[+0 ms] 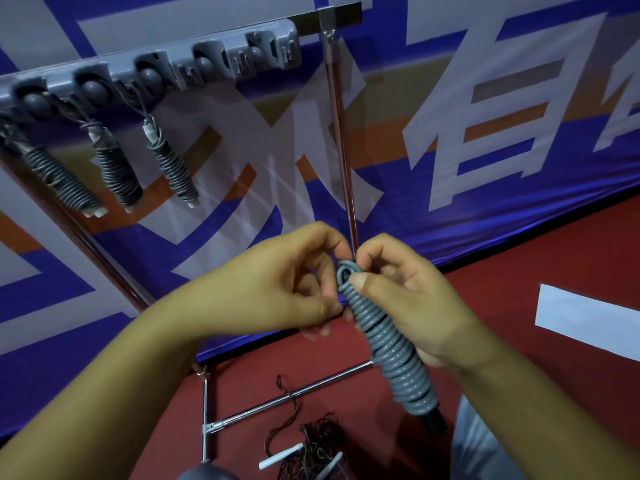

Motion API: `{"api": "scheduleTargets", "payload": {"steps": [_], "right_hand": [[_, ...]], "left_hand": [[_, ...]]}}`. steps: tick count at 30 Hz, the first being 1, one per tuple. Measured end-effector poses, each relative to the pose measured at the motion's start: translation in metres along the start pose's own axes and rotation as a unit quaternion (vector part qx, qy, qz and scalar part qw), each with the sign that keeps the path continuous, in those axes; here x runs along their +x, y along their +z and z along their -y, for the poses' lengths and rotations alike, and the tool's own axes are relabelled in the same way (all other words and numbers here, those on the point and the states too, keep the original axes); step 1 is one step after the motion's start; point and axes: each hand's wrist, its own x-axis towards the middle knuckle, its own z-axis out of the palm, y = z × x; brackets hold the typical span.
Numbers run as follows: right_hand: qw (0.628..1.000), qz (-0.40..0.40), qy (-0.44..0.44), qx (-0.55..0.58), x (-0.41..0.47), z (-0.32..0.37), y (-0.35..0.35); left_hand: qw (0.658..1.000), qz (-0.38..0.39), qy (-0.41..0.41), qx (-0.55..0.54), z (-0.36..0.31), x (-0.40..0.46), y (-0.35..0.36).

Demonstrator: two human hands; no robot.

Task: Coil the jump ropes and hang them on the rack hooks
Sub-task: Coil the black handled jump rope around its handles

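The right hand (412, 306) has its grip closed round the upper half of a grey coiled jump rope (388, 344), thumb pressed on the top turns, while the left hand (294, 289) pinches the rope's end loop just beside that thumb, fingers curled tight. The bundle's long axis runs from the grip down and toward the person, its dark handle tip (434, 420) poking out below the right palm. The rack (145, 71) lies up and to the left of the grip, well apart, and the left hand is the nearer one to it. Three wound ropes (173, 168) already hang from its left hooks; the hooks toward its right end look free. Below the grip, on the red floor (519, 271), a loose dark rope (311, 445) with white handles lies uncoiled. Finishing the tuck seems to be the step in hand.
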Motion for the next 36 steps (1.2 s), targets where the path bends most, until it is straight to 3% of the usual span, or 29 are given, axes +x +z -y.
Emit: {"api": "scheduleTargets", "payload": {"steps": [4,9,14,26,32,36], "right_hand": [[0.986,0.061,0.101,0.121,0.001,0.009,0.0],[0.956,0.081,0.182,0.218,0.0,0.014,-0.003],[0.96,0.06,0.18,0.205,-0.006,0.014,-0.001],[0.958,0.095,0.212,0.168,-0.012,0.007,-0.003],[0.956,0.137,0.205,0.157,-0.013,0.006,-0.004],[0.952,0.143,0.21,0.172,-0.013,0.005,-0.004]], "left_hand": [[0.992,-0.024,0.05,0.117,0.0,0.003,-0.012],[0.995,-0.074,0.07,0.012,0.014,0.002,0.002],[0.986,-0.136,0.094,-0.011,0.021,-0.002,0.02],[0.993,-0.048,-0.017,-0.104,0.022,-0.002,0.014],[0.994,-0.001,-0.012,-0.105,0.019,-0.005,0.01],[0.994,-0.021,-0.012,-0.109,0.021,-0.006,0.012]]}}
